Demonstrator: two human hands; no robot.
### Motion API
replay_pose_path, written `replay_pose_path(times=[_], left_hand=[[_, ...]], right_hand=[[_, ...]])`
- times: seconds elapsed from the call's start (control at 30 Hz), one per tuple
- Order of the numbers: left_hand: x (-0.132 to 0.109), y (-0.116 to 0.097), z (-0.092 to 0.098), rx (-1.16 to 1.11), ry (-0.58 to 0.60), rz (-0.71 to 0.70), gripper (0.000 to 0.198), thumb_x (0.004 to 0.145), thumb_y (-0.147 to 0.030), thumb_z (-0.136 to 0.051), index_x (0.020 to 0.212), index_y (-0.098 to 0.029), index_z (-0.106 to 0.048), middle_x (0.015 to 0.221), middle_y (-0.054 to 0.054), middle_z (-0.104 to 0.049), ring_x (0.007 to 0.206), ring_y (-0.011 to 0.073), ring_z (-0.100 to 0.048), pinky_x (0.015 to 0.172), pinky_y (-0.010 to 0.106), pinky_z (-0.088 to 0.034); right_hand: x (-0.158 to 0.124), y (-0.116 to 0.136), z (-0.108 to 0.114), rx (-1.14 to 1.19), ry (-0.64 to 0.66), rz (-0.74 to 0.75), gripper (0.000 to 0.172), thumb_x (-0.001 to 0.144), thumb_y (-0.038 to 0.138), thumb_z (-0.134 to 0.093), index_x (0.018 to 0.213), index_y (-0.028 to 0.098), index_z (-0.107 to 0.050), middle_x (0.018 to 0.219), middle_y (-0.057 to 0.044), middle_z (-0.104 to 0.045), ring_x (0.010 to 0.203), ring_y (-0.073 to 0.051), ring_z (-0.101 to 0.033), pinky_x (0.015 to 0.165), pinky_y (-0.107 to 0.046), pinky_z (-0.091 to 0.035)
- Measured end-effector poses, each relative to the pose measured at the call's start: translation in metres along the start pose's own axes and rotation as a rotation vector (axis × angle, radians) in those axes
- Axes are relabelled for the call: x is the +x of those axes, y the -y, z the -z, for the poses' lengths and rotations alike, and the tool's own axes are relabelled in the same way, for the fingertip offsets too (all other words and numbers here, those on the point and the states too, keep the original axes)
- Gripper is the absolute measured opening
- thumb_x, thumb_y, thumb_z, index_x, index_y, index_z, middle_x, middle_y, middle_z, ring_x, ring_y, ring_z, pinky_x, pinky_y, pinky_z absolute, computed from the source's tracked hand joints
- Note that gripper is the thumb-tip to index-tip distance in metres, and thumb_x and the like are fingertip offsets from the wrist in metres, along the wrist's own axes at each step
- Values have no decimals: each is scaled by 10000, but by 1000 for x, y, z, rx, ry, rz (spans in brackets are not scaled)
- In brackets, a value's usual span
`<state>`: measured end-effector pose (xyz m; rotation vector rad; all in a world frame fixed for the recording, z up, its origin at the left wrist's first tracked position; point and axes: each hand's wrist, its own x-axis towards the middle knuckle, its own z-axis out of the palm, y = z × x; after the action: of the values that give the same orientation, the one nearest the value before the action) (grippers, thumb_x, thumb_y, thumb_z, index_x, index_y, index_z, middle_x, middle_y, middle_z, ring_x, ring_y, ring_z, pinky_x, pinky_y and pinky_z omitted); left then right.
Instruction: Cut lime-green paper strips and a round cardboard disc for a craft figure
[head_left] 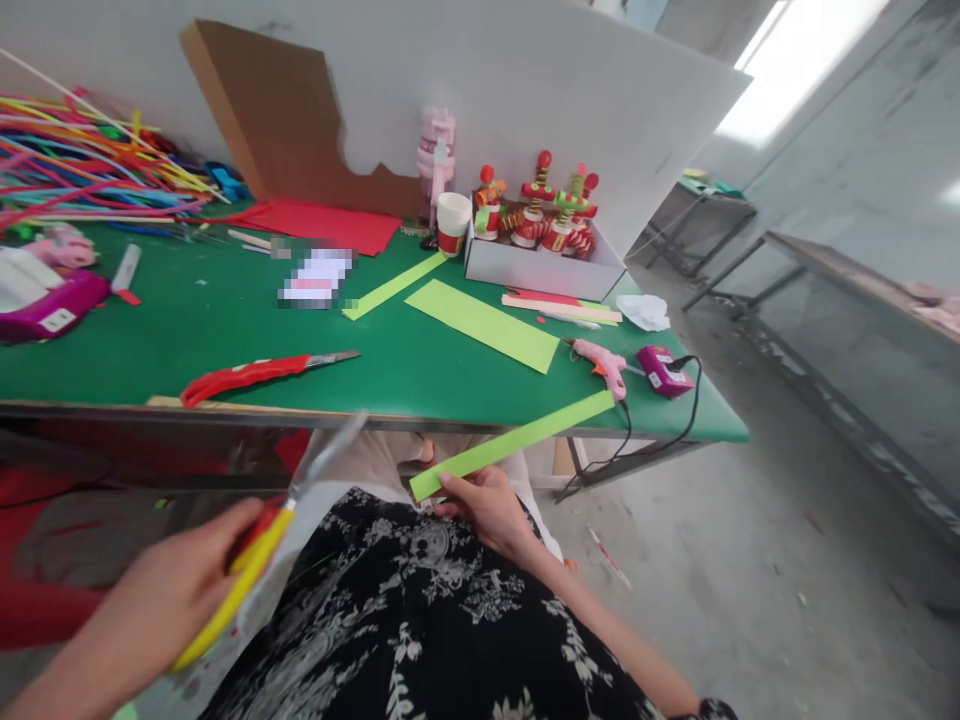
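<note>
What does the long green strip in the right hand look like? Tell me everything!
The strip is light yellow-green, narrow and straight-edged, and looks like paper or thin card. It seems flat, with no folds showing. The right hand holds its nearer end, thumb on top. It slants away to the right, its far end over the table's front edge, by the pink glue gun.

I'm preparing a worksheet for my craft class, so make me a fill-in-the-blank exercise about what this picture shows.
1. The person's right hand holds a strip that is light ____ in colour.
2. The left hand grips a tool whose handle is mostly ____.
3. In the picture, the white cup stands to the ____ of the white box.
4. The glue gun near the right end of the table is ____.

Missing words: green; yellow; left; pink.
</note>
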<state>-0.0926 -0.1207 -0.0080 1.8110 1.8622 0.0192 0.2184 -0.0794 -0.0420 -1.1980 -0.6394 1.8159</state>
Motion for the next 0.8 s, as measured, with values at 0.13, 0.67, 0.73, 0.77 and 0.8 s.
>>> replay_pose_path(times=[0.13, 0.67, 0.73, 0.77, 0.8], left_hand=[[-1, -38, -18, -34, 215, -146, 498, 791, -464, -408, 1185, -258, -632, 1265, 88, -707, 1148, 317, -657, 933, 366, -505], [6, -67, -34, 194, 287, -185, 508, 846, -364, -356, 1252, -208, -620, 1038, 156, -748, 975, 356, -691, 882, 474, -476], [6, -65, -37, 198, 259, -202, 507, 858, -356, -342, 1268, -217, -607, 1037, 147, -745, 964, 347, -689, 883, 471, -470], [7, -64, -39, 201, 252, -210, 501, 865, -355, -334, 1264, -223, -607, 1034, 141, -744, 957, 344, -690, 882, 467, -468], [7, -64, -40, 203, 253, -216, 493, 871, -356, -327, 1258, -232, -607, 1032, 133, -744, 951, 340, -690, 880, 462, -468]], right_hand=[[-2, 4, 0, 33, -2, -17, 367, 562, 376, -908, 775, 146, -718, 767, -49, -740, 697, -160, -690, 582, -231, -572], [-4, 7, 2, 34, 61, -4, 479, 508, 455, -933, 776, 135, -699, 761, -50, -743, 699, -171, -716, 716, -296, -625], [-4, 6, 3, 38, 54, -13, 475, 498, 445, -940, 765, 136, -697, 757, -40, -740, 681, -153, -704, 720, -288, -624], [-4, 6, 3, 37, 55, -15, 473, 497, 444, -941, 761, 136, -697, 755, -36, -738, 666, -145, -698, 709, -278, -622], [-4, 6, 3, 34, 57, -16, 473, 498, 446, -940, 759, 137, -696, 752, -34, -736, 652, -139, -691, 692, -269, -620]])
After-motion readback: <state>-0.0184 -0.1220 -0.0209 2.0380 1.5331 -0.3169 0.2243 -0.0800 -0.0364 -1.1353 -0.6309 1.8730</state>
